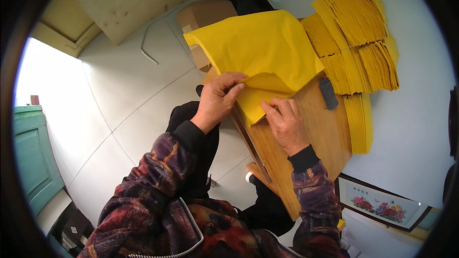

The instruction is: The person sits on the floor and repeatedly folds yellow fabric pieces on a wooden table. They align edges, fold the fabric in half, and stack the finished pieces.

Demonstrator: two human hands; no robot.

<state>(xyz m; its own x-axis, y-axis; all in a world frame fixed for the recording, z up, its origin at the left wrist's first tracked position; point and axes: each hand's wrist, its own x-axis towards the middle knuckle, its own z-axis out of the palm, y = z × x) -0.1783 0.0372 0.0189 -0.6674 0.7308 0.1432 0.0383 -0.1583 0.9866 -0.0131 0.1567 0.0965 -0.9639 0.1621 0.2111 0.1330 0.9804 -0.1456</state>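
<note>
A large piece of yellow cloth [267,43] lies over the far end of a wooden table [308,136] and hangs past its left edge. Its near part is lifted into a loose fold between my hands. My left hand [215,98] pinches the edge of that fold between thumb and forefinger. Lower and to the right, my right hand [288,124] has its fingers curled together at the cloth's near edge, thumb against the fabric. Part of what its fingertips grip is hidden. Just right of the cloth sits a dark grey block [328,93].
Stacks of folded yellow cloth [358,24] stand along the table's right side by the wall. Behind the cloth is a cardboard box [203,12]. A bent thin rod [143,48] lies on the tiled floor. A framed flower picture [380,203] is at the lower right.
</note>
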